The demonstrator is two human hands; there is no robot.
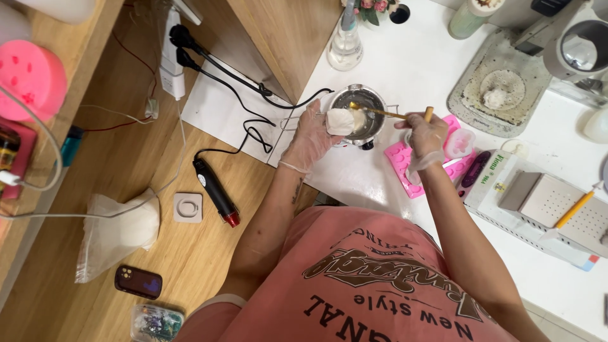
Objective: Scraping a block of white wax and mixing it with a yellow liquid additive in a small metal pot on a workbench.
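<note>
My left hand point(312, 136), in a clear glove, holds a small white cup-shaped lump point(341, 121) at the rim of a small metal pot point(373, 101) on the white table. My right hand point(423, 135), also gloved, grips a thin wooden stick point(396, 114) whose tip reaches into the pot's pale liquid. A pink silicone mould point(405, 166) lies right under my right hand.
A clear spray bottle point(345, 44) stands behind the pot. A grey crusted tray point(497, 95) and a white box with a yellow pencil point(573, 209) sit to the right. On the wooden floor lie a black heat tool point(215, 190), cables, a plastic bag point(120, 231) and a phone point(138, 282).
</note>
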